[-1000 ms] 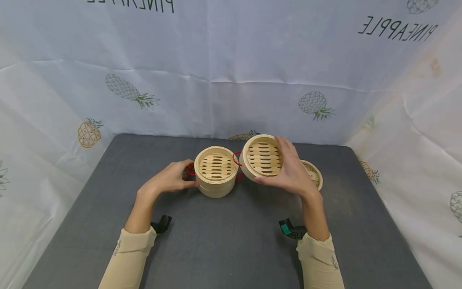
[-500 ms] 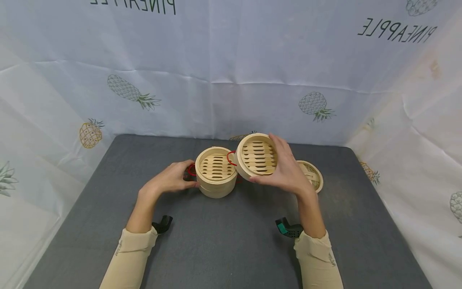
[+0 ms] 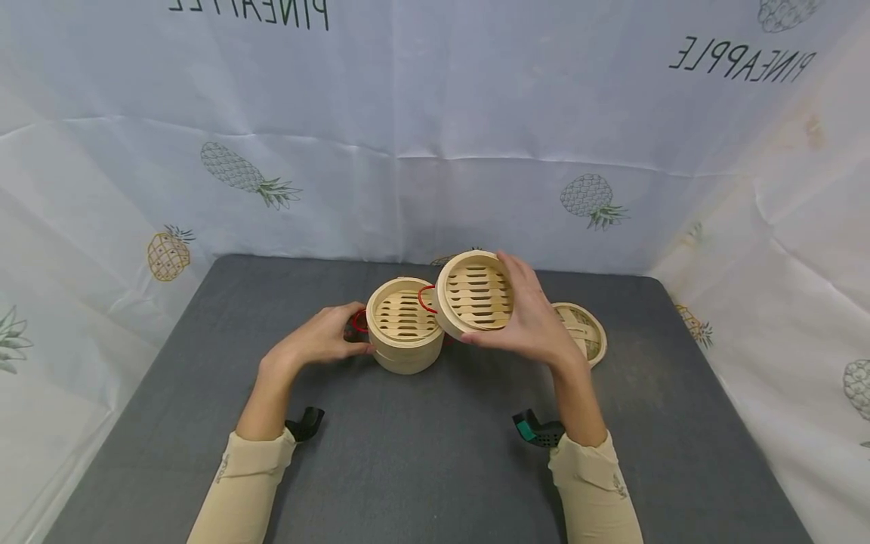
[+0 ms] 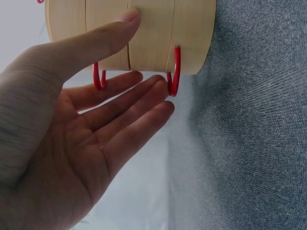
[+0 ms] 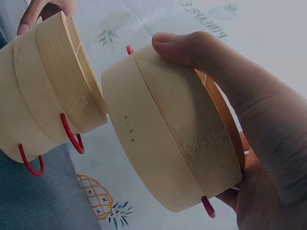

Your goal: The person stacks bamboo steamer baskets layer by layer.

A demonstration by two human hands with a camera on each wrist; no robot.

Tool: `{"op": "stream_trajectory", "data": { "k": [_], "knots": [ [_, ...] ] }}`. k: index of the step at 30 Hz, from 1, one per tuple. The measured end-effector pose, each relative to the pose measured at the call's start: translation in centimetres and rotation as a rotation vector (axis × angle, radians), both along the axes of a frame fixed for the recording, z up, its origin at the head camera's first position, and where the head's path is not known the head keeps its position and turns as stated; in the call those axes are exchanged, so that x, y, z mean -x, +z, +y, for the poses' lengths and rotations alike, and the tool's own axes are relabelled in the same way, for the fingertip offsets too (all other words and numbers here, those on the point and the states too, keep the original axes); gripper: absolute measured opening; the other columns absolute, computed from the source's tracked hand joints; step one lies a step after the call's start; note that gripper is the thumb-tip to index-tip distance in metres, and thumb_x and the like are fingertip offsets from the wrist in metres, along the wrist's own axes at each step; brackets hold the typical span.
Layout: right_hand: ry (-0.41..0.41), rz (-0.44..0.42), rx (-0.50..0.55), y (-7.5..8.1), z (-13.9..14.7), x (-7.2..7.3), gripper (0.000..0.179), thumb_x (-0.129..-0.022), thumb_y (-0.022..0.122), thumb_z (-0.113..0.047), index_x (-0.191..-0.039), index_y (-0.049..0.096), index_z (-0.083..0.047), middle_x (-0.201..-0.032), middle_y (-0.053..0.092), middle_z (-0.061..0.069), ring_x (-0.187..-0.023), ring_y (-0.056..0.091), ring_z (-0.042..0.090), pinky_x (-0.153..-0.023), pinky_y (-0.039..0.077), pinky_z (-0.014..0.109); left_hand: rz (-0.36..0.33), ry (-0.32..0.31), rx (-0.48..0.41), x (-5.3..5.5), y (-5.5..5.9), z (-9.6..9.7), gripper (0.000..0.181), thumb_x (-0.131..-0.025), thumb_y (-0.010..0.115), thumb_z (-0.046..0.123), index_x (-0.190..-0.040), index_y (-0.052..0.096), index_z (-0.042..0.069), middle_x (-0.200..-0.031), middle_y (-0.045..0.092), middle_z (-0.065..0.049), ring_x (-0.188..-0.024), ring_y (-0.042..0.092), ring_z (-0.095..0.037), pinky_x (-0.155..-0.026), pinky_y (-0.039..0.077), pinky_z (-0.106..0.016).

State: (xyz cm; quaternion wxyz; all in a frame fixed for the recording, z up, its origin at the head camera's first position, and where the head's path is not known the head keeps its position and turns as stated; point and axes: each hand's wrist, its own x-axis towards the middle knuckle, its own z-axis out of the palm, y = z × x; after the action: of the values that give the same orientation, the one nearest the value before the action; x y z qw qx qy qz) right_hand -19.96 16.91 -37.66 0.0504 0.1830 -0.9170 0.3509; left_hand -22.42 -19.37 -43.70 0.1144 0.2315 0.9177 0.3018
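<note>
A stack of round bamboo steamer baskets (image 3: pixel 405 355) with red loop handles stands on the dark table. My left hand (image 3: pixel 326 334) holds it at the left side; in the left wrist view the thumb (image 4: pixel 108 40) lies along the wall and the fingers reach behind, near the red handles (image 4: pixel 175 72). My right hand (image 3: pixel 537 321) grips another bamboo steamer basket (image 3: pixel 478 295) by its right side, thumb in front. That basket is raised and tilted, its slatted inside facing me, overlapping the stack's right rim. Whether their rims touch, I cannot tell.
A woven bamboo lid (image 3: pixel 590 340) lies on the table (image 3: pixel 435 461) to the right, partly behind my right hand. A white cloth (image 3: pixel 435 204) with pineapple prints hangs behind the table and at its sides. Black devices (image 3: pixel 309 423) sit at both wrists.
My right hand has carried the raised steamer basket leftward, from beside the stack to over its right rim. More of the woven lid shows now. My left hand has stayed at the stack.
</note>
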Motion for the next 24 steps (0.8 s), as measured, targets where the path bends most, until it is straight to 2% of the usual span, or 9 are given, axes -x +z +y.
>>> {"op": "stream_trajectory", "data": {
  "k": [12,24],
  "knots": [
    [0.045,0.016,0.046,-0.1,-1.4,0.5,0.139,-0.068,0.102,-0.044,-0.175,0.018,-0.017,-0.177,0.027,0.012,-0.16,0.035,0.034,-0.125,0.039,0.064,-0.01,0.006,-0.005,-0.1,0.3,0.1,0.065,-0.094,0.087,0.029,-0.143,0.06,-0.004,-0.124,0.076,-0.017,-0.11,0.075,-0.03,-0.095,0.063,-0.049],
    [0.06,0.025,0.038,-0.4,-2.7,0.8,0.139,-0.069,0.102,-0.044,-0.175,0.018,-0.018,-0.176,0.028,0.014,-0.161,0.035,0.037,-0.125,0.04,0.067,-0.013,0.01,-0.003,0.0,0.2,0.1,0.065,-0.094,0.087,0.028,-0.144,0.06,-0.004,-0.124,0.076,-0.016,-0.11,0.075,-0.029,-0.095,0.063,-0.049]
  ]
}}
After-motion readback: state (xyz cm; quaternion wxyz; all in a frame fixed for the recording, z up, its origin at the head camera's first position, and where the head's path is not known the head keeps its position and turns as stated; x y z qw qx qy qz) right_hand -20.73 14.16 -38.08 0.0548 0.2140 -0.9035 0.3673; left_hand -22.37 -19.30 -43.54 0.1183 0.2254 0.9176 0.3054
